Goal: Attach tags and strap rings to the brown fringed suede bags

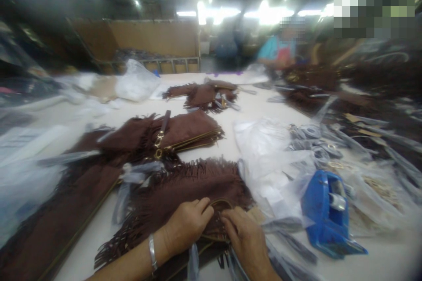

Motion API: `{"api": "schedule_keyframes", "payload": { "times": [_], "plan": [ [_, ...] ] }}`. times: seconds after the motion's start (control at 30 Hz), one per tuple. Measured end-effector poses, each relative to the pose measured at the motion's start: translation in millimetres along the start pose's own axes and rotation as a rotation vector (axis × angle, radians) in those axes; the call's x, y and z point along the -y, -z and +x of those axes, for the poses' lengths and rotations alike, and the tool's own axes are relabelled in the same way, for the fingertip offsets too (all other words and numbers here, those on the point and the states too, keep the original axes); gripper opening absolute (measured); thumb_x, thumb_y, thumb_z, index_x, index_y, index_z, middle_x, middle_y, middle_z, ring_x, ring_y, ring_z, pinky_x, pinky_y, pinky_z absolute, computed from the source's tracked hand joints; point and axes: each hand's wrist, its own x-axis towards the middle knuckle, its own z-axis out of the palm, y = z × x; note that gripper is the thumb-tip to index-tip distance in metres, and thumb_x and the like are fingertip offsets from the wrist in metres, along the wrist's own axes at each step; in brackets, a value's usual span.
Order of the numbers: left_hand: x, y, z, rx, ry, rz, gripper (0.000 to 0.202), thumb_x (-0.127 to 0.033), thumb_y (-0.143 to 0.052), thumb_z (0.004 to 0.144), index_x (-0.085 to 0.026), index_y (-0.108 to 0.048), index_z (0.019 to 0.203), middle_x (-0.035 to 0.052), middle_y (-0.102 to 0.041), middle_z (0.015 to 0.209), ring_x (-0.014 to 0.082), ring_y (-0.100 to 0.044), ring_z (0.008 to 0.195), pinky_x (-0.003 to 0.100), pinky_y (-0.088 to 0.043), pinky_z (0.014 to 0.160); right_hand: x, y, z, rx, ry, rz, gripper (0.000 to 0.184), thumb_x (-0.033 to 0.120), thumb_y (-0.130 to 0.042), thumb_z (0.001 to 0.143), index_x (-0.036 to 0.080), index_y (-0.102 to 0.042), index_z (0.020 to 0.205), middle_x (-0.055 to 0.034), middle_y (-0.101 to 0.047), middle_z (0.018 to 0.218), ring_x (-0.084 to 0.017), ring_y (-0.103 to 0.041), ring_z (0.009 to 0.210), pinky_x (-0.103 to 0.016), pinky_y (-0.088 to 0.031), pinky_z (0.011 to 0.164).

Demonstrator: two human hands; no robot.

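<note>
A brown fringed bag (198,184) lies on the table in front of me, its fringe spread at the far and left sides. My left hand (189,224), with a silver bracelet at the wrist, is closed on the bag's zippered edge near its opening. Across from it my right hand (245,232) pinches the other side of the same edge. Between the hands the opening is parted into a small loop, with the inside dark. Plastic-wrapped strips hang below the hands; their ends are blurred.
More brown fringed bags (194,129) are stacked ahead, and another bag (72,206) lies at the left. A blue tape dispenser (326,215) stands at the right beside clear plastic bags (270,158) and wrapped straps (306,136). Farther back, a person (278,50) is at the table's far side.
</note>
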Motion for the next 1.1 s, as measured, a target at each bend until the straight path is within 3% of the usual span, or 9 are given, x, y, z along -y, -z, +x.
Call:
{"api": "schedule_keyframes", "payload": {
  "times": [0.17,0.3,0.37,0.43,0.53,0.83,0.97,1.1],
  "plan": [
    [-9.7,-4.2,14.8,0.020,0.208,-0.055,0.010,-0.016,-0.046,0.095,-0.019,-0.055,0.091,0.0053,-0.062,0.087,0.0226,-0.063,0.076,0.035,-0.056,0.065,0.2,-7.9,-3.3,0.023,0.021,-0.054,0.020,0.022,-0.045,0.098,0.025,-0.062,0.107,-0.0041,-0.061,0.091,-0.019,-0.060,0.084,-0.028,-0.041,0.071],
    [-17.0,-11.2,19.7,-0.017,0.330,-0.030,0.014,-0.021,-0.046,0.096,-0.017,-0.056,0.088,0.0065,-0.062,0.082,0.0253,-0.062,0.076,0.038,-0.055,0.065,-2.4,-16.7,-6.0,0.023,-0.029,-0.080,0.019,0.025,-0.043,0.099,0.023,-0.062,0.098,-0.0041,-0.059,0.089,-0.021,-0.058,0.083,-0.031,-0.039,0.073],
    [-19.0,-11.2,17.7,-0.053,0.327,-0.096,0.015,-0.021,-0.046,0.096,-0.017,-0.058,0.088,0.0076,-0.065,0.088,0.0255,-0.062,0.082,0.040,-0.056,0.071,-2.7,-18.6,-6.6,0.017,-0.062,-0.037,0.020,0.025,-0.041,0.100,0.023,-0.061,0.098,-0.0042,-0.059,0.090,-0.021,-0.057,0.084,-0.032,-0.038,0.074],
    [-21.1,-10.3,13.4,-0.099,0.293,-0.196,0.015,-0.018,-0.048,0.096,-0.017,-0.061,0.090,0.0085,-0.067,0.106,0.0240,-0.062,0.092,0.041,-0.056,0.083,-2.2,-18.4,-6.6,0.001,-0.098,0.024,0.021,0.025,-0.041,0.100,0.023,-0.061,0.097,-0.0039,-0.059,0.091,-0.020,-0.057,0.086,-0.032,-0.038,0.076],
    [-26.5,-10.9,7.8,-0.154,0.267,-0.281,0.012,-0.015,-0.054,0.092,-0.018,-0.065,0.097,0.0091,-0.061,0.130,0.0243,-0.059,0.108,0.041,-0.052,0.095,-0.9,-15.7,-5.4,-0.015,-0.147,0.098,0.020,0.025,-0.042,0.099,0.023,-0.062,0.096,-0.0029,-0.060,0.091,-0.019,-0.057,0.086,-0.031,-0.038,0.076],
    [-49.8,-22.7,17.7,-0.218,0.478,-0.278,0.009,-0.010,-0.059,0.087,-0.015,-0.066,0.084,0.0119,-0.062,0.128,0.0289,-0.057,0.112,0.050,-0.049,0.098,5.2,-12.1,-1.9,-0.008,-0.255,0.134,0.019,0.025,-0.046,0.097,0.022,-0.063,0.089,-0.0022,-0.061,0.089,-0.020,-0.058,0.086,-0.032,-0.038,0.076],
    [-48.3,-28.8,11.6,-0.299,0.408,-0.323,0.014,-0.009,-0.050,0.091,-0.013,-0.064,0.095,0.0146,-0.058,0.130,0.0287,-0.054,0.117,0.050,-0.045,0.103,7.1,-9.7,-4.1,-0.005,-0.225,0.122,0.020,0.025,-0.045,0.097,0.022,-0.064,0.092,-0.0026,-0.062,0.090,-0.021,-0.059,0.087,-0.034,-0.040,0.079],
    [-43.6,-17.6,0.9,-0.392,0.334,-0.622,0.015,-0.006,-0.048,0.087,-0.016,-0.059,0.086,0.0112,-0.049,0.137,0.0238,-0.049,0.122,0.041,-0.042,0.106,5.8,3.7,-11.2,0.007,-0.155,0.164,0.020,0.023,-0.046,0.097,0.024,-0.063,0.107,-0.0031,-0.065,0.103,-0.020,-0.060,0.098,-0.033,-0.044,0.086]
  ]
}}
